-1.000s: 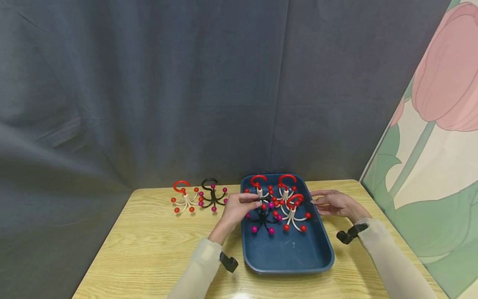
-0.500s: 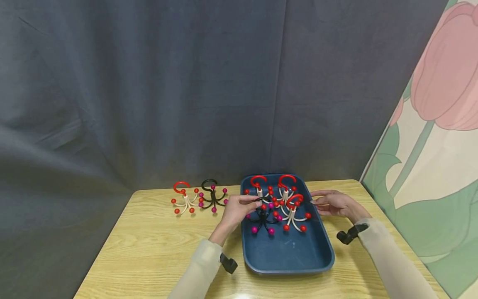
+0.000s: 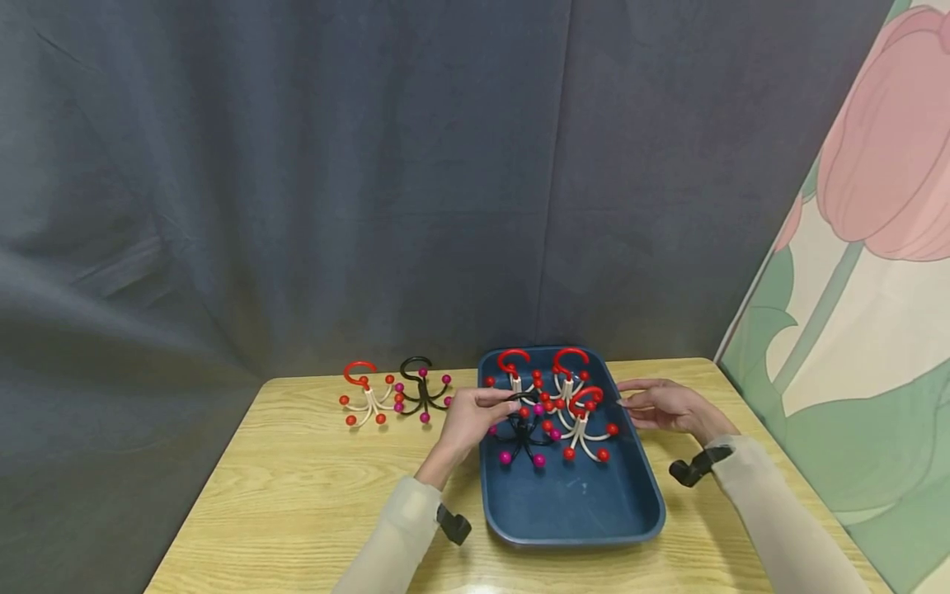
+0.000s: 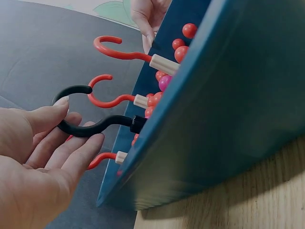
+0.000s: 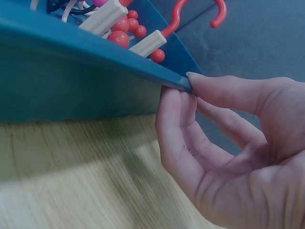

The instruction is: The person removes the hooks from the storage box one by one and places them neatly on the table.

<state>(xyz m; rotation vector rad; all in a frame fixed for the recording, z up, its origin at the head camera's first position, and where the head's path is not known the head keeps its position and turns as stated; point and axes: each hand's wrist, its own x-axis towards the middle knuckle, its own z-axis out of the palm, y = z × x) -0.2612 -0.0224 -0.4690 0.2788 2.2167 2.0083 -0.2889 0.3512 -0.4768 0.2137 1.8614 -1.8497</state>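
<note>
My left hand (image 3: 466, 417) holds the curved top of a black multi-arm hanger hook (image 3: 524, 441) with magenta ball tips. In the left wrist view, the thumb and fingers close on the black hook (image 4: 90, 129) from either side. This hanger stands in the left part of a dark blue tray (image 3: 571, 516). Beside and behind it in the tray are three white hangers with red hooks and red balls, the front one (image 3: 582, 425) nearest. My right hand (image 3: 668, 407) pinches the tray's right wall; the right wrist view has thumb and fingertips on the blue rim (image 5: 109, 55).
On the wooden table (image 3: 319, 487), left of the tray, stand a white hanger with a red hook (image 3: 370, 398) and a black one with magenta balls (image 3: 423, 392), close together. A dark grey curtain (image 3: 416, 190) hangs behind the table. A flower-printed panel (image 3: 861, 346) lines the right side.
</note>
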